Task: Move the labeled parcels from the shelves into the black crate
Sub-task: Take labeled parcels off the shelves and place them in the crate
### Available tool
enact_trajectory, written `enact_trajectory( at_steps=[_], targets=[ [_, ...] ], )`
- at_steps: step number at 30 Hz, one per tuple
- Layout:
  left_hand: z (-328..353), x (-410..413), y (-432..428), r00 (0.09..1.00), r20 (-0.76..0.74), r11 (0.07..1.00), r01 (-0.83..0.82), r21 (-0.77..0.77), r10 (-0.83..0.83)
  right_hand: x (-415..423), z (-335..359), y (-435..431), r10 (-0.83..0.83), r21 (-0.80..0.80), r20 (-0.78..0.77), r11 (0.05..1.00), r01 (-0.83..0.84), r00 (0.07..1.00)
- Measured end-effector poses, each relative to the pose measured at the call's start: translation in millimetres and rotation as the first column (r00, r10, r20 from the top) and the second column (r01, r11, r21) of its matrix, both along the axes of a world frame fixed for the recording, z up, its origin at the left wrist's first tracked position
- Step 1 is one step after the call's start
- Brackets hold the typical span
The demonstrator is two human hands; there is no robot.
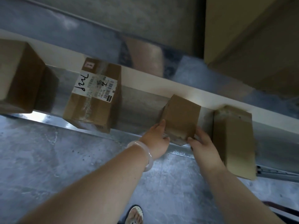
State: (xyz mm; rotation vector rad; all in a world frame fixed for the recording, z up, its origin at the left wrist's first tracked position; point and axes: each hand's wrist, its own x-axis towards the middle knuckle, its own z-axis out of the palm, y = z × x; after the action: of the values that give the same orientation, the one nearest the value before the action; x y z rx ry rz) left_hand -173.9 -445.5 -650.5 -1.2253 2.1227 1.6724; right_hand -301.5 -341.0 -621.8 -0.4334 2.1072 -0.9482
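A small brown cardboard parcel sits at the front edge of the low metal shelf. My left hand grips its left side, with a pale bangle on the wrist. My right hand grips its right lower corner, thumb on the front face. No label shows on this parcel's visible faces. A larger parcel with a white shipping label and black handwriting stands to the left on the same shelf. The black crate is out of view.
A plain brown box stands close to the right of the held parcel. Another brown box sits at the far left, and a big carton fills the upper right. Grey concrete floor lies below, with my sandalled foot.
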Motion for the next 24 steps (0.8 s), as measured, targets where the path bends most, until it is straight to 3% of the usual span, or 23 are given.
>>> enact_trajectory(
  at_steps=[2,4,7,11,16,20,22,24],
  targets=[
    [2.8,1.3,2.9,0.998,0.015,0.998,-0.067,0.012,0.067,0.3,-0.2,5.5,-0.191,-0.003,0.177,0.981,0.194,0.966],
    [6.0,3.0,7.4,0.996,0.065,0.998,-0.064,-0.017,0.065,3.9,2.6,8.9,-0.178,0.011,0.227,0.984,0.180,0.958],
    [6.9,8.8,13.9,0.989,0.124,0.997,-0.080,-0.017,0.082,18.4,8.3,11.6,-0.062,-0.041,0.180,0.997,0.070,0.982],
    [10.8,19.4,17.6,0.948,0.082,0.948,-0.312,0.063,0.307,52.4,13.3,16.4,0.018,-0.100,0.171,0.995,-0.001,0.985],
    [17.8,40.1,20.0,0.908,0.102,0.896,-0.419,0.146,0.407,90.5,15.7,21.5,0.172,-0.147,-0.009,0.974,-0.172,0.985],
    [20.5,60.4,14.9,0.903,0.071,0.891,-0.430,0.145,0.424,96.0,21.6,22.4,0.172,-0.157,-0.071,0.971,-0.182,0.982],
    [22.8,67.3,13.4,0.908,0.004,0.889,-0.412,0.199,0.420,89.7,22.7,23.1,0.109,-0.152,-0.144,0.980,-0.130,0.984],
    [27.6,72.6,15.6,0.901,-0.061,0.873,-0.398,0.281,0.430,83.5,26.0,24.6,0.064,-0.129,-0.115,0.988,-0.079,0.991]
  ],
)
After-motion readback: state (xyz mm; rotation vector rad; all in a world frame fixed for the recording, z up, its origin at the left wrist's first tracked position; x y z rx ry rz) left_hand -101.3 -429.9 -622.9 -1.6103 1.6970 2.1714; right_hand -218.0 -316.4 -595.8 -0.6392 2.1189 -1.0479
